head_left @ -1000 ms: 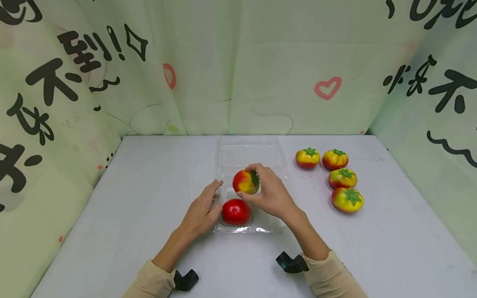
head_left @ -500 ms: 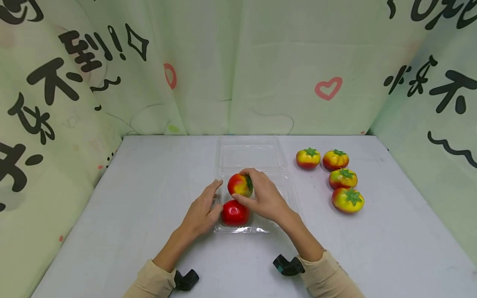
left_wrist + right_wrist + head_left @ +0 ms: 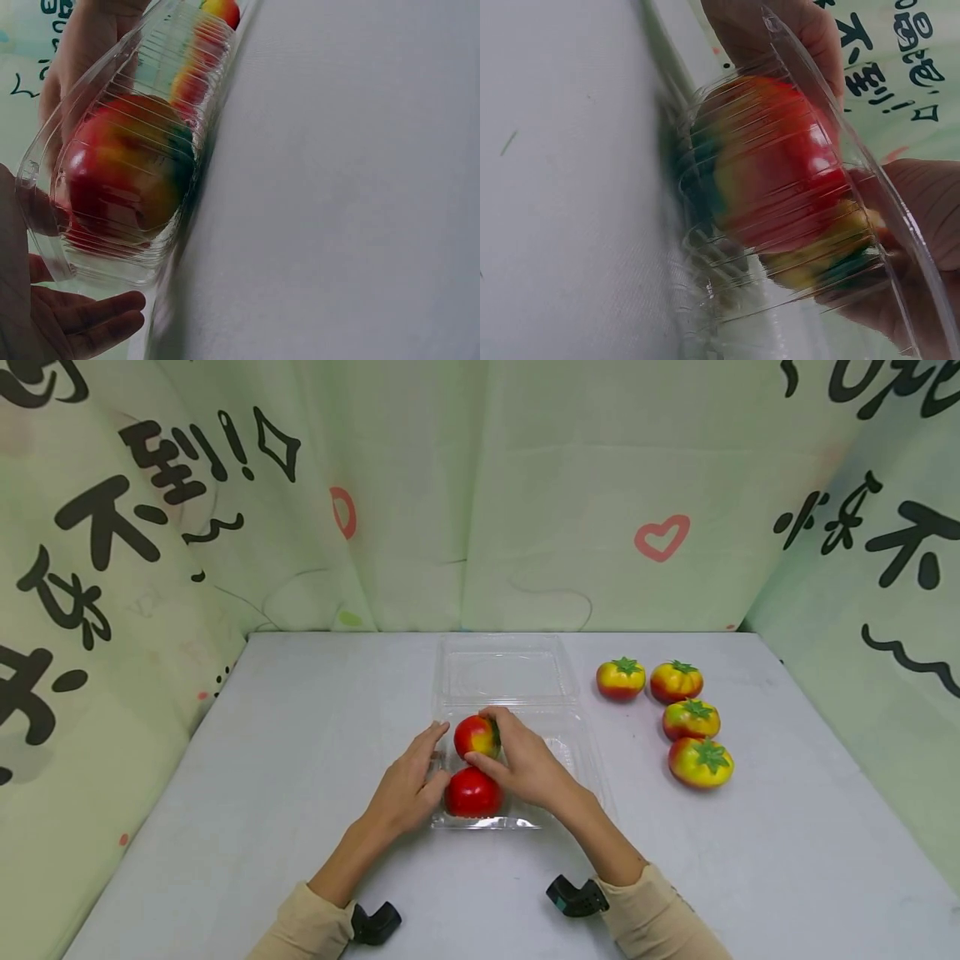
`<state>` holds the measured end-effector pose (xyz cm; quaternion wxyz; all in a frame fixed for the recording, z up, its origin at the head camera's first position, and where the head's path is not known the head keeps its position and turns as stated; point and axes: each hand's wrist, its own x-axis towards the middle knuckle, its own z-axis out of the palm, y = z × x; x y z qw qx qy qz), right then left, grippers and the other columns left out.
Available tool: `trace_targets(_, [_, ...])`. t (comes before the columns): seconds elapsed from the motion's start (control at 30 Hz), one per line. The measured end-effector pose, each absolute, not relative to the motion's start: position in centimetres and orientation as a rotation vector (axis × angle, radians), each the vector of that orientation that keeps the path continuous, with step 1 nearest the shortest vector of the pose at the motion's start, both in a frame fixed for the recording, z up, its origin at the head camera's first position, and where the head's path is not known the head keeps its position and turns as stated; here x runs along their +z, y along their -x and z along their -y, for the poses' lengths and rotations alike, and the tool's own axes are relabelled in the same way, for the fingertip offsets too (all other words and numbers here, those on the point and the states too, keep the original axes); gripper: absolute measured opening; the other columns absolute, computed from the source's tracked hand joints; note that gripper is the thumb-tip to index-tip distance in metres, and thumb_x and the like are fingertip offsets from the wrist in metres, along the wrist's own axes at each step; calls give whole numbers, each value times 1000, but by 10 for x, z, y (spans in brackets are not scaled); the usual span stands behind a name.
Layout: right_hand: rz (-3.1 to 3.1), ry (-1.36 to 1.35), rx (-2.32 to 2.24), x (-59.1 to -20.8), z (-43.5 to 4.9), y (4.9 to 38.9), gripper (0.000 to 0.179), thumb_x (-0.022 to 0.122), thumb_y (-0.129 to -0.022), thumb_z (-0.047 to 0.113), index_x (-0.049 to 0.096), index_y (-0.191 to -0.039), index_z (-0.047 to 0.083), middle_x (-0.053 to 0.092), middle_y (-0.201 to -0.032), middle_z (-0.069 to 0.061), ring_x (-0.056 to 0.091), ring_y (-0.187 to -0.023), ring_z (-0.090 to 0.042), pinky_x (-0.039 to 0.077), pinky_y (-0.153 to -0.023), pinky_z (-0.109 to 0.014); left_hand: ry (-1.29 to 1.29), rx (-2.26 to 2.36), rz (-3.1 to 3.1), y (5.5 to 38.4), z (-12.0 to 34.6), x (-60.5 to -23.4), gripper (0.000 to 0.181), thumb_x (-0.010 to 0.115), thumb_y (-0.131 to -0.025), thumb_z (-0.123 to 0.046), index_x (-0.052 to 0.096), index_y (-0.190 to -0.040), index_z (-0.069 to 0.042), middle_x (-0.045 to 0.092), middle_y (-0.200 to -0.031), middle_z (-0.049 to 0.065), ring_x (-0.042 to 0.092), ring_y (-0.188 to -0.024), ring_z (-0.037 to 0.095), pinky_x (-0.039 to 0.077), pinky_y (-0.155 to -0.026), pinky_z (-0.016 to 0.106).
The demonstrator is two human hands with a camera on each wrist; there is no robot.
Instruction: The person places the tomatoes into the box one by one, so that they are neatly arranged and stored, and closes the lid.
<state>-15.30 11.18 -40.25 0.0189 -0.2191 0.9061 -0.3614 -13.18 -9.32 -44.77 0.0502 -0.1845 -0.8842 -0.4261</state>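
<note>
A clear plastic container [image 3: 558, 727] lies unfolded on the table. My left hand [image 3: 401, 789] is at its left side, thumb over the rim and other fingers along the outside. A glossy red tomato [image 3: 473, 792] sits in the near left part, seen through the ribbed wall in the left wrist view as a red and yellow tomato [image 3: 120, 165]. Just behind it, my right hand [image 3: 525, 760] grips a red-yellow tomato [image 3: 474, 735] between thumb and fingers, its green top turned right. In the right wrist view, that held tomato [image 3: 817, 251] shows partly behind the nearer one.
Several red-yellow tomatoes with green leafy tops, among them the nearest tomato [image 3: 701, 763], stand right of the container. Its raised lid half [image 3: 498, 668] extends toward the back of the white table [image 3: 315, 693]. A printed curtain [image 3: 555, 485] encloses the back and sides.
My right hand has moved left and toward me, bringing its tomato lower into the container, close behind the red one. My left hand has stayed in place.
</note>
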Motion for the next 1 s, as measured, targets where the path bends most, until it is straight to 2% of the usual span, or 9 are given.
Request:
trace_targets(0.17, [-2809, 663, -1107, -406, -110, 153, 63, 76, -91, 22, 45, -141, 1, 62, -128, -16, 63, -110, -28, 58, -96, -46, 577, -1290, 2690, 133, 93, -447, 65, 52, -89, -14, 45, -152, -2, 42, -159, 19, 67, -117, 34, 53, -100, 55])
trace_targets(0.4, [-2849, 633, -1083, -409, -109, 153, 60, 75, -92, 27, 49, -142, 6, 59, -129, -15, 61, -114, -30, 56, -99, -48, 576, -1288, 2697, 133, 94, -445, 66, 52, -88, -17, 45, -152, -3, 42, -159, 19, 67, -117, 33, 53, -101, 56])
trace_targets(0.6, [-2877, 587, -1070, -409, -107, 152, 59, 76, -91, 28, 53, -143, 11, 59, -122, -14, 63, -105, -29, 59, -92, -47, 569, -1282, 2703, 132, 94, -445, 67, 51, -87, -17, 45, -152, -3, 42, -159, 19, 67, -116, 33, 52, -101, 56])
trace_targets(0.77, [-2817, 605, -1103, -409, -106, 151, 63, 75, -92, 29, 50, -146, 9, 59, -127, -15, 68, -99, -28, 62, -87, -43, 555, -1280, 2716, 131, 94, -445, 68, 51, -87, -18, 44, -153, -3, 41, -159, 19, 67, -117, 34, 52, -102, 56])
trace_targets(1.0, [-2838, 611, -1095, -403, -113, 152, 67, 71, -95, 32, 46, -150, 4, 57, -140, -19, 65, -112, -34, 59, -93, -49, 551, -1287, 2715, 131, 94, -444, 68, 51, -87, -18, 43, -154, -4, 41, -160, 19, 66, -118, 34, 51, -103, 57])
